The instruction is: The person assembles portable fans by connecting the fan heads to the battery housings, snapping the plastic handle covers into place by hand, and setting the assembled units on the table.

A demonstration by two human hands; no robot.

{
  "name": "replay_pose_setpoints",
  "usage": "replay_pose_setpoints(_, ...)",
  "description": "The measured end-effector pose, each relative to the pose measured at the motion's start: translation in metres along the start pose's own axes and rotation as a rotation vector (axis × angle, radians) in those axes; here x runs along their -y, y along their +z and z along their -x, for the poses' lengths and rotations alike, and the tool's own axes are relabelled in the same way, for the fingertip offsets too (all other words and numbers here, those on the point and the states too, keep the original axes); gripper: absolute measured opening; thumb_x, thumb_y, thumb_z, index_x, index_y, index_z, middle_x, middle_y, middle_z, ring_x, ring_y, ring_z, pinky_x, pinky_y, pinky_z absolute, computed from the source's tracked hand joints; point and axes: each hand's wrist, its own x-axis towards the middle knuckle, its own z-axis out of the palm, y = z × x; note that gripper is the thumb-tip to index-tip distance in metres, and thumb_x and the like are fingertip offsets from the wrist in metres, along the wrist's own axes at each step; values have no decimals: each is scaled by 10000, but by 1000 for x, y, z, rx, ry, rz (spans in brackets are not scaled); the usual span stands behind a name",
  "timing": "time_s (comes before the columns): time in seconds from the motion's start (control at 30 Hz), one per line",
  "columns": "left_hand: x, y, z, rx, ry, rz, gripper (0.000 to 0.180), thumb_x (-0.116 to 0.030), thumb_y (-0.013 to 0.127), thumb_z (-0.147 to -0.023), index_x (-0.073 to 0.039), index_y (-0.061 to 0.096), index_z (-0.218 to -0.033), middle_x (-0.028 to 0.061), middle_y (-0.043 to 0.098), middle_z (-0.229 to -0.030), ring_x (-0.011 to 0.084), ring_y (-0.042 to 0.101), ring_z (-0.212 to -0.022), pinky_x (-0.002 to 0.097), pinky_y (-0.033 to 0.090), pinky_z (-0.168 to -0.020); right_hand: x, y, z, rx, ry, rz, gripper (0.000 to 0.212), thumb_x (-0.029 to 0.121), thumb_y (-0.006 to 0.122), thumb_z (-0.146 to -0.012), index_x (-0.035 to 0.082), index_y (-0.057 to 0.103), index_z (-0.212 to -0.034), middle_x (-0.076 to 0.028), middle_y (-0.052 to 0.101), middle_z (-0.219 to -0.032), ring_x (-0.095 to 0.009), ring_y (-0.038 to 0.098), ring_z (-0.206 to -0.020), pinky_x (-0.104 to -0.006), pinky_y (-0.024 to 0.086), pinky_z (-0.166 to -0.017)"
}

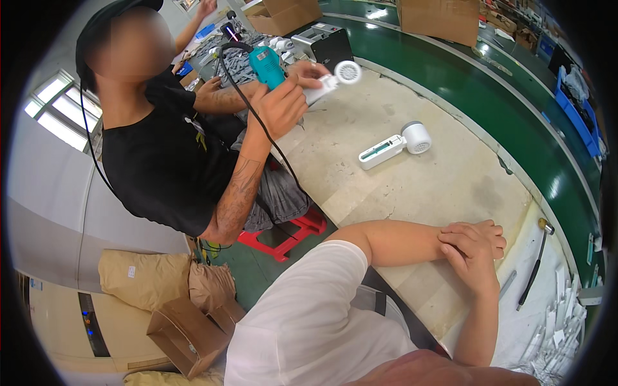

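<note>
Both of my forearms rest on the worktable [360, 193]. My left hand [496, 239] lies palm down near the table's right side, its fingers curled and its palm hidden. Across its wrist rests my right hand [473, 252], its fingers laid over the skin and its thumb apart. No object shows in either hand. Beyond them lies a white handheld device [417, 137] with a round, grilled head; a teal strip shows in its handle. At the left, a co-worker holds a corded teal power tool [266, 66] against a similar white device [348, 73].
A hammer [531, 278] with a black handle lies right of my hands, beside several thin white strips [553, 328]. A green conveyor belt [444, 80] curves behind the table. Cardboard boxes [438, 19] stand beyond it. A red stool [277, 241] and cartons [187, 334] are at left.
</note>
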Motion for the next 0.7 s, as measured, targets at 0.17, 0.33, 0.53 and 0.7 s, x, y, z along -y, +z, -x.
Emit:
replay_pose_setpoints(0.17, 16, 34, 19, -244, 64, 223, 468, -392, 466, -792, -122, 485, -1174, 95, 412, -1294, 252, 292, -1250, 372, 199, -1054, -1, 7, -4, 16, -23, -15, 163, 58, 666, -691, -5, 627, -836, -128, 618, -887, -279, 581, -864, -331, 459, -768)
replay_pose_setpoints(0.33, -11, -22, 11, 90, -78, -125, 408, -284, 441, -839, -82, 470, -1192, 80, 411, -1303, 252, 289, -1259, 395, 208, -1058, -2, 3, -1, 7, -6, -4, 167, 61, 666, -694, -4, 626, -842, -129, 617, -895, -281, 579, -873, -335, 459, -773)
replay_pose_setpoints(0.53, -3, -16, 27, -134, 4, 89, 385, -268, 443, -848, -98, 473, -1193, 82, 411, -1305, 253, 301, -1257, 401, 206, -1063, -1, 6, -2, 37, 2, -23, 167, 49, 653, -699, -8, 623, -853, -126, 615, -915, -273, 569, -898, -333, 449, -795)
replay_pose_setpoints(0.7, -12, -32, 12, 145, -88, 26, 385, -264, 434, -857, -95, 469, -1201, 86, 406, -1311, 258, 305, -1257, 406, 193, -1070, -3, 4, 0, 41, 26, -31, 165, 36, 639, -703, -12, 622, -860, -125, 612, -927, -266, 561, -917, -331, 440, -814)
